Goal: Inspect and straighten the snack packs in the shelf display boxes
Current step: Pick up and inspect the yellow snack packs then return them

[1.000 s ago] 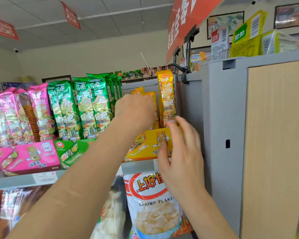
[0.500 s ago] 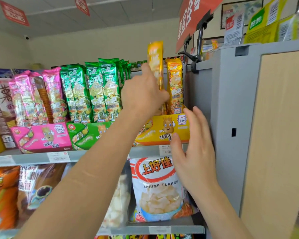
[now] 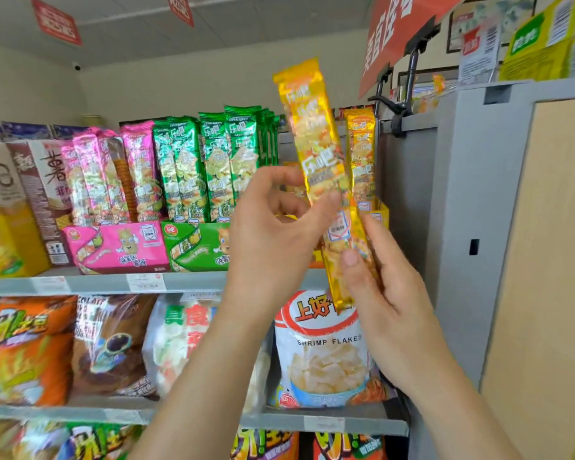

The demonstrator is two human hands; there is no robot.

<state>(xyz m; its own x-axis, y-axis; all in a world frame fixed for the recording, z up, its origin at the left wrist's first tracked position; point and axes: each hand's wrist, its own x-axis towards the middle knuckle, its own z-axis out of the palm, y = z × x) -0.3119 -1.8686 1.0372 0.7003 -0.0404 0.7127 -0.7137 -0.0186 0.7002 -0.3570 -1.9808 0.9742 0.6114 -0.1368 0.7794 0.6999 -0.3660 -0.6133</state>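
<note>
gripping yellow pack point(image 3: 309, 127), fingers of left hand point(image 3: 269, 240), right hand point(image 3: 389, 303); box point(image 3: 381, 216) mostly hidden

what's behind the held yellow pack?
Another yellow pack stands upright in the yellow display box. The held pack, left hand and right hand cover most of that box.

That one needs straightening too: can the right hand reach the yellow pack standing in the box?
Probably not yet: the right hand grips the lifted pack; otherwise the standing pack looks unobstructed.

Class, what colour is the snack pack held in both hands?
The snack pack is shiny yellow-gold; head view.
</note>
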